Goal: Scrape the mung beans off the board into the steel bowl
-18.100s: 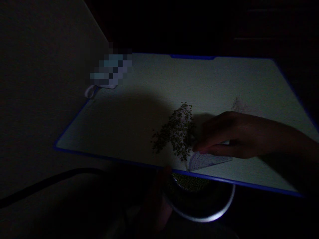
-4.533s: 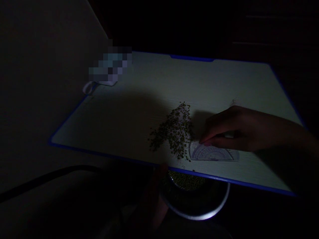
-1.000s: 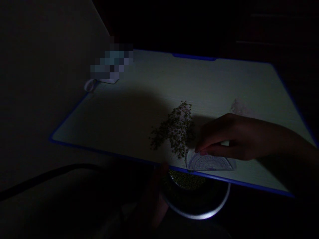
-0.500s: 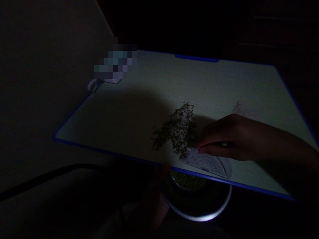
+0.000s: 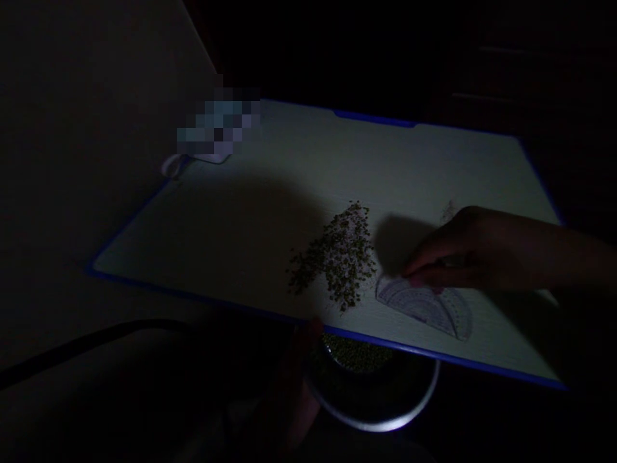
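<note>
The scene is very dark. A pile of small green beans mixed with pale grains [image 5: 340, 254] lies on a pale board with a blue rim [image 5: 193, 299]. My right hand [image 5: 463, 254] reaches in from the right, its fingertips pressed on a clear plastic protractor [image 5: 427, 307] lying flat just right of the pile. My left hand [image 5: 294, 392] is a dim shape below the board's near edge, beside a metal bowl [image 5: 385, 418] that holds green beans. Whether its fingers grip the bowl is hidden by the dark.
A white object with a loop [image 5: 176, 166] sits at the board's far left corner, partly blurred out. A faint patch of pale grains [image 5: 448, 209] lies behind my right hand. A dark curved bar [image 5: 96, 344] runs below the board on the left.
My right hand has slid the protractor to the right, away from the bean pile and back from the board's near edge. The left hand and bowl stay put.
</note>
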`<state>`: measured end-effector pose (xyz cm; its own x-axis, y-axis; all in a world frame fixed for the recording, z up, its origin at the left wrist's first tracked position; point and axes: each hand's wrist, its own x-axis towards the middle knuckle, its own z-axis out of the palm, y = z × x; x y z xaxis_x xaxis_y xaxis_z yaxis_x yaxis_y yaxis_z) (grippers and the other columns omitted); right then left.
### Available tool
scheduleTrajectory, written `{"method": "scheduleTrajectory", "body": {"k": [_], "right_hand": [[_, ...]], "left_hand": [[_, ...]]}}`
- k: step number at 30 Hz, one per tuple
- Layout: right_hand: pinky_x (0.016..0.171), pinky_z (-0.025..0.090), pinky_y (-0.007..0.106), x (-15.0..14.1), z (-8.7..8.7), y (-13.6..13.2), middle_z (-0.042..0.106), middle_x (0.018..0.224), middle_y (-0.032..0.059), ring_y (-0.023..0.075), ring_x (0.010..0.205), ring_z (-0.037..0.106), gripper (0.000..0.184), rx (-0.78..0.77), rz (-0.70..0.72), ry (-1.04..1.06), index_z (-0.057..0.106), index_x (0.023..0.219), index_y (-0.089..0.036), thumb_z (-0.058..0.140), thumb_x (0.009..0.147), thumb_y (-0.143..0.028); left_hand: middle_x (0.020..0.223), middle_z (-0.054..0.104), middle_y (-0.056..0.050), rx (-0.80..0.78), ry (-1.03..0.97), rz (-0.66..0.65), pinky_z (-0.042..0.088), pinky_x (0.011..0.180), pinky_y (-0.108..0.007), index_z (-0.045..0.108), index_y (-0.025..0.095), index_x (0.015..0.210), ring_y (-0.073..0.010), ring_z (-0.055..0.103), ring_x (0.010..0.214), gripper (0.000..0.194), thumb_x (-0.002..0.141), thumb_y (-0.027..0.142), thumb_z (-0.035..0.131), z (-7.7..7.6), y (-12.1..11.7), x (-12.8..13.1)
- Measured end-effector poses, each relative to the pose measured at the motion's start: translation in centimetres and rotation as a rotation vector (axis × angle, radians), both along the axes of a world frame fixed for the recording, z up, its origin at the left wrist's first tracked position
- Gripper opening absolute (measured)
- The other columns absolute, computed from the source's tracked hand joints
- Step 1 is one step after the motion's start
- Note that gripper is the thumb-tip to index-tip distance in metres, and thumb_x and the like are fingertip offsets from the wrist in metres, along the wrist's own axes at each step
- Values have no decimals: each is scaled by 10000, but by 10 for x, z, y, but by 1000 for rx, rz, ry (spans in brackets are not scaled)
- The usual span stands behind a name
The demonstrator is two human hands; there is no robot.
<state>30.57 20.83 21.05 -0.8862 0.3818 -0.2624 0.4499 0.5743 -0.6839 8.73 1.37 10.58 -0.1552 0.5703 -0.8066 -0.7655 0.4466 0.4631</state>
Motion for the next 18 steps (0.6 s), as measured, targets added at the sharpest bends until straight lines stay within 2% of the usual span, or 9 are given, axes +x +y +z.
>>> {"method": "scheduleTrajectory", "body": {"k": [2, 5, 8, 12, 15, 18], "right_hand": [[649, 559, 252, -9, -4, -4, 863, 927, 20, 155, 705, 790, 288, -15, 28, 11, 848, 1080, -236, 650, 1016, -435], [616, 539, 243, -16, -7, -4, 825, 783, -5, 141, 648, 759, 270, -31, -32, 16, 841, 1046, -221, 649, 1006, -406], [595, 521, 243, -9, -8, 5, 780, 702, -18, 140, 618, 729, 253, -29, -106, -16, 831, 1017, -213, 663, 985, -401], [566, 515, 237, 14, -10, 24, 774, 707, -17, 142, 612, 711, 251, -60, -162, -86, 815, 1010, -220, 688, 963, -432], [562, 534, 245, 30, -7, 35, 779, 724, -4, 156, 623, 722, 286, -85, -216, -126, 810, 987, -226, 698, 955, -488], [571, 542, 252, 38, 6, 36, 795, 760, 11, 164, 639, 734, 256, -64, -233, -147, 814, 992, -228, 698, 958, -453]], "left_hand": [[852, 871, -30, 66, -65, -3, 313, 1295, -494, 820, 325, 716, -359, 650, 1384, 151, 735, 452, 901, -7, -2, 0], [1039, 883, -52, 125, -118, -21, 415, 1238, -499, 844, 310, 798, -360, 625, 1413, 161, 797, 471, 848, -10, -4, 1], [1051, 883, -33, 95, -73, -4, 404, 1243, -491, 822, 314, 755, -356, 589, 1451, 104, 749, 390, 891, -2, -2, 2], [1047, 885, -30, 92, -31, 6, 375, 1265, -492, 813, 309, 699, -379, 573, 1464, 201, 625, 408, 971, 8, 1, 2], [1111, 879, -8, 108, -82, 6, 368, 1273, -471, 826, 317, 711, -351, 587, 1455, 180, 670, 427, 963, 3, 0, 2], [1119, 878, 15, 151, -150, 15, 384, 1266, -453, 862, 341, 852, -311, 601, 1445, 165, 739, 436, 933, -4, -2, 0]]}}
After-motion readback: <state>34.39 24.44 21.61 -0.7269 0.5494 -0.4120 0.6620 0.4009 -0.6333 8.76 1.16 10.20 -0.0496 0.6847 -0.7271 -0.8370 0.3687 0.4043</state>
